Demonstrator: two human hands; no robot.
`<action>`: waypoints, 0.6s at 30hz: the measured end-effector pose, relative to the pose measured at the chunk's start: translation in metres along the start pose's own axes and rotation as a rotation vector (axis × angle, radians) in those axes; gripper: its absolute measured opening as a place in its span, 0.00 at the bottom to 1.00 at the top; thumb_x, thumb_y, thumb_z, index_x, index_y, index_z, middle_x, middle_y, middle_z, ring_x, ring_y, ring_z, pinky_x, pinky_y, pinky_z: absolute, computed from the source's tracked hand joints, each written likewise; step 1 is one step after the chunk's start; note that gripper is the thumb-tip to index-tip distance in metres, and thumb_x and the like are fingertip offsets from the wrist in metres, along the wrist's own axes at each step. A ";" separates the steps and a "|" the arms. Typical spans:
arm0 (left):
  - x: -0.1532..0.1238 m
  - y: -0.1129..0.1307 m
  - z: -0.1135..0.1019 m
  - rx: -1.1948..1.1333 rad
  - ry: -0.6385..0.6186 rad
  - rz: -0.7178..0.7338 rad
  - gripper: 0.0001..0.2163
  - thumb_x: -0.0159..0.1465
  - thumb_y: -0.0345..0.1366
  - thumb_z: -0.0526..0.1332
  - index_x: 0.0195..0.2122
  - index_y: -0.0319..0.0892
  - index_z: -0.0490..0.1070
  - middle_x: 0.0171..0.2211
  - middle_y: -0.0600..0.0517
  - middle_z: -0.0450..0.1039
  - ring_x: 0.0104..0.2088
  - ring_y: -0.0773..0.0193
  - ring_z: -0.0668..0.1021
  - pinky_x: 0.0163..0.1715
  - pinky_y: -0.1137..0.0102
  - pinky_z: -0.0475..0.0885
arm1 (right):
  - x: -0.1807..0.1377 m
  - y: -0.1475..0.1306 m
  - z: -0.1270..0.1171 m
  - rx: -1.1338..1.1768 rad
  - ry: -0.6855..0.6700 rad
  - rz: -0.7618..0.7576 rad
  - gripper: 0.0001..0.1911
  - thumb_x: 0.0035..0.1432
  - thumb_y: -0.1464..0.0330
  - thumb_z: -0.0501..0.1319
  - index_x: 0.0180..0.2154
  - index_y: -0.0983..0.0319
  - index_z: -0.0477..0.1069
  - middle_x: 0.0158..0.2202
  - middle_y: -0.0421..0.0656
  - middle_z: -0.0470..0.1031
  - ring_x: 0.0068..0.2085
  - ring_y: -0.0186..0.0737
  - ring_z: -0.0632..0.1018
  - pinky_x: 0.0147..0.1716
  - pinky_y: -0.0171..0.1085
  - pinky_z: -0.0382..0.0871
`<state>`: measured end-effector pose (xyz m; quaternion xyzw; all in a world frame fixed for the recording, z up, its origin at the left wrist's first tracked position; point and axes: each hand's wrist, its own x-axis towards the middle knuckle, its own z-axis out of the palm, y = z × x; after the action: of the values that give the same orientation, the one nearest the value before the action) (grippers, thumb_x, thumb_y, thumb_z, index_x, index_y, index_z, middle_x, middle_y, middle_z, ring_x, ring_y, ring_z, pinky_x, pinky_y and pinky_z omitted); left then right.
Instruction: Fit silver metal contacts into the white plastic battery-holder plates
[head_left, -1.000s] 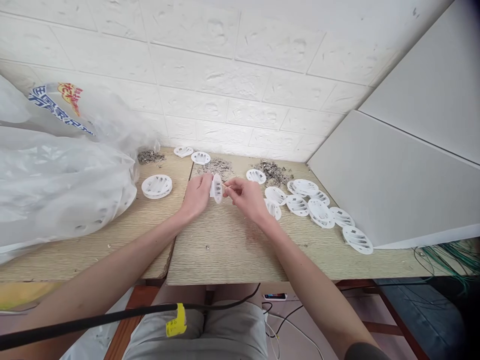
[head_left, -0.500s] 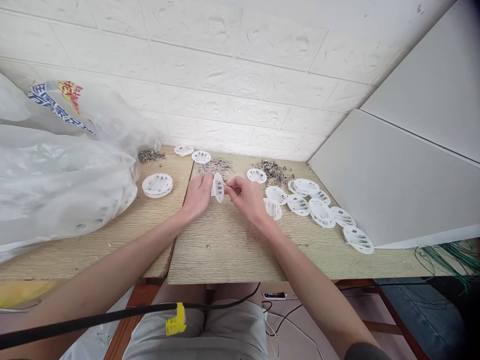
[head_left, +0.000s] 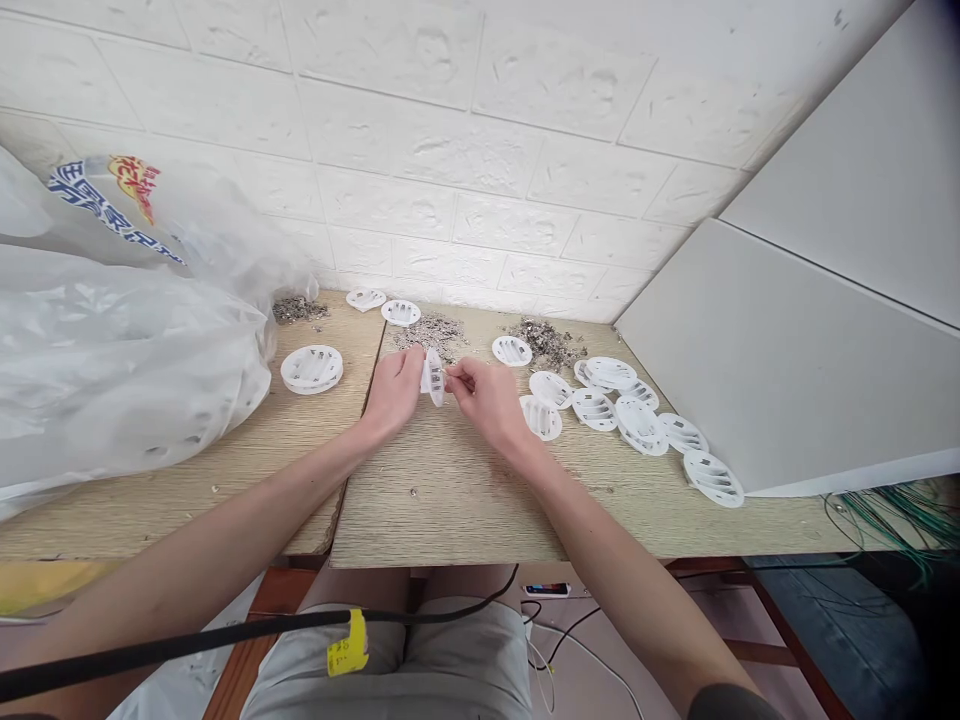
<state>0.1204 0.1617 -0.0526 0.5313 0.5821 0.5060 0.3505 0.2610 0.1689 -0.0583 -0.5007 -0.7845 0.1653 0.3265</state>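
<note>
My left hand (head_left: 394, 388) is closed on a white slotted plastic disc (head_left: 435, 377), held upright on edge with its slotted face turned to the right. Small metal pieces show in the slots. Close against that face, my right hand (head_left: 484, 395) has its fingertips pinched together; what they hold is too small to make out. Behind the hands lies a loose scatter of small metal pieces (head_left: 431, 332). A denser pile of metal pieces (head_left: 547, 343) sits farther right.
Several similar discs (head_left: 637, 420) lie along the right side, some overlapping. A short stack of discs (head_left: 312, 369) stands at left, beside a bulky plastic bag (head_left: 127, 370). A white brick-pattern wall (head_left: 420, 140) and grey panel (head_left: 825, 370) border the table.
My right fingertips have moved slightly left, closer to the disc's face. A thin sliver seen at them earlier is now mostly hidden. My left hand keeps its hold on the disc.
</note>
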 end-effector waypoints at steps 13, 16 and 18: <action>0.001 0.000 -0.001 -0.041 0.031 0.012 0.15 0.65 0.38 0.48 0.20 0.44 0.55 0.19 0.53 0.60 0.23 0.65 0.63 0.25 0.67 0.56 | 0.002 0.000 0.000 0.247 0.019 0.041 0.06 0.58 0.74 0.58 0.34 0.62 0.73 0.32 0.41 0.80 0.32 0.36 0.79 0.32 0.34 0.67; 0.000 0.002 -0.002 -0.040 0.030 0.019 0.15 0.65 0.38 0.49 0.20 0.43 0.55 0.19 0.53 0.59 0.23 0.65 0.62 0.25 0.67 0.56 | 0.002 0.000 -0.003 0.203 0.062 0.039 0.05 0.57 0.73 0.59 0.33 0.62 0.74 0.31 0.41 0.80 0.32 0.36 0.78 0.33 0.35 0.68; 0.000 0.003 -0.002 -0.038 0.024 0.018 0.16 0.65 0.38 0.49 0.20 0.43 0.55 0.19 0.53 0.58 0.23 0.66 0.62 0.25 0.68 0.56 | 0.002 0.000 -0.004 0.157 0.078 0.038 0.04 0.56 0.73 0.60 0.33 0.62 0.74 0.30 0.41 0.80 0.31 0.37 0.78 0.32 0.35 0.67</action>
<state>0.1191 0.1611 -0.0497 0.5236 0.5720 0.5263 0.3489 0.2633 0.1707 -0.0547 -0.4943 -0.7462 0.2129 0.3918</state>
